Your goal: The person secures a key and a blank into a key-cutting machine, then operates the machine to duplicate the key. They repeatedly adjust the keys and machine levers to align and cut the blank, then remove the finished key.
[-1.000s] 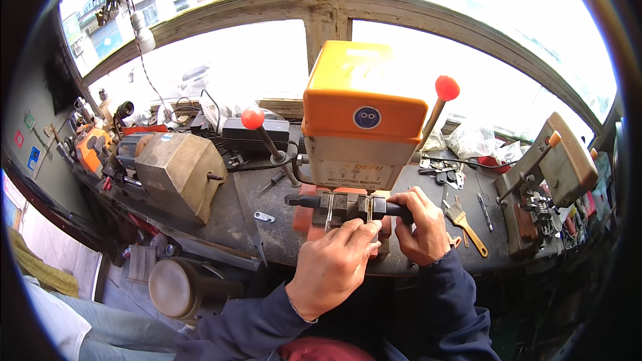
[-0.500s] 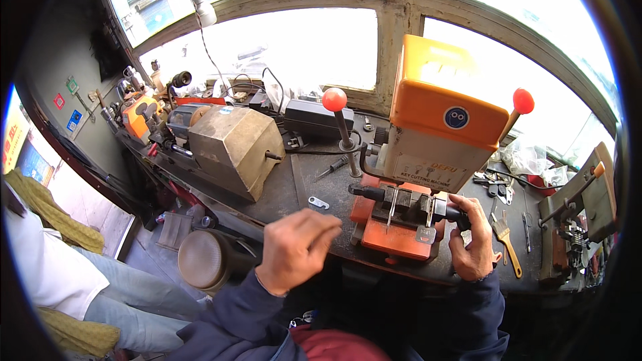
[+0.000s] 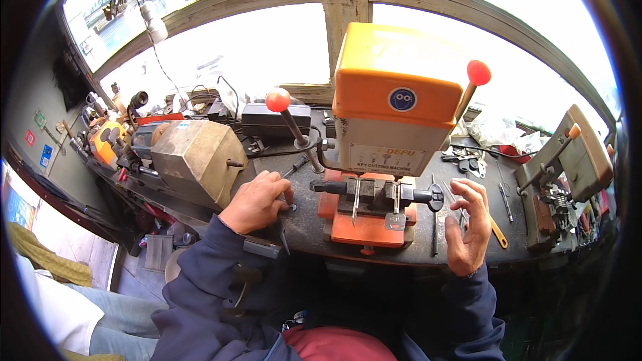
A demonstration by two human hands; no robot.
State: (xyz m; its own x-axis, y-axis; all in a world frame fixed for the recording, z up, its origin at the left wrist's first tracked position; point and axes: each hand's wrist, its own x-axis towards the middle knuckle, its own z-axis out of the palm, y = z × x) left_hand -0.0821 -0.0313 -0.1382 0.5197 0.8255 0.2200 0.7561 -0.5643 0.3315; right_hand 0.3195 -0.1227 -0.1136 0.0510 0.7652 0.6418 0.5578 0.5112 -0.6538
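My left hand (image 3: 257,202) rests low over the bench left of the key cutting machine (image 3: 384,144), its fingers drawn together over a small silvery metal piece (image 3: 292,208). Only one end of that piece shows past the fingertips. Right of the machine, my right hand (image 3: 469,230) is raised with fingers apart and nothing in it, away from the black clamp knob (image 3: 435,197). A key with a square grey head (image 3: 395,221) sits in the right clamp. In the left clamp (image 3: 353,190) stands a slim metal key blade, its end pointing toward me.
Two red-knobbed levers (image 3: 277,99) flank the machine. Another grinding machine with a metal housing (image 3: 199,154) stands left. At right are a wood-handled brush (image 3: 498,232), loose keys (image 3: 472,160) and a further machine (image 3: 565,160). A person's jeans (image 3: 124,314) show lower left.
My right hand has let go of the clamp knob and spread its fingers. My left hand has come down onto the small metal piece. The whole view has shifted, moving the machine leftward in it.
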